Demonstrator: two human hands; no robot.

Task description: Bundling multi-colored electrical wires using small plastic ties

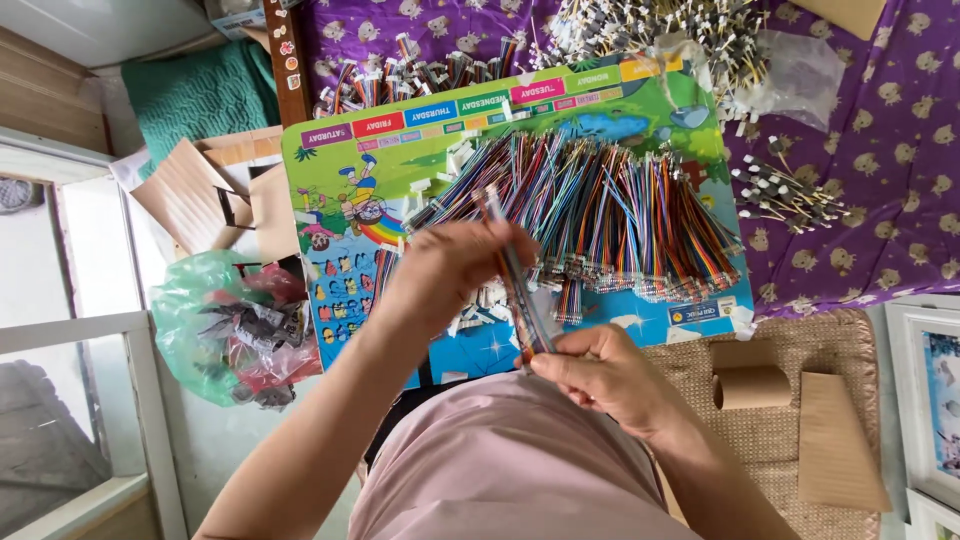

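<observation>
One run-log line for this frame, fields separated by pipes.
left hand: grips wire bundle upper part | right hand: pinches its lower end | below: colourful wire pile on cartoon board

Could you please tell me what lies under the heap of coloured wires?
The wires lie on a colourful cartoon board. Small white connectors show at the heap's near edge. The board's middle is covered by the heap.
</observation>
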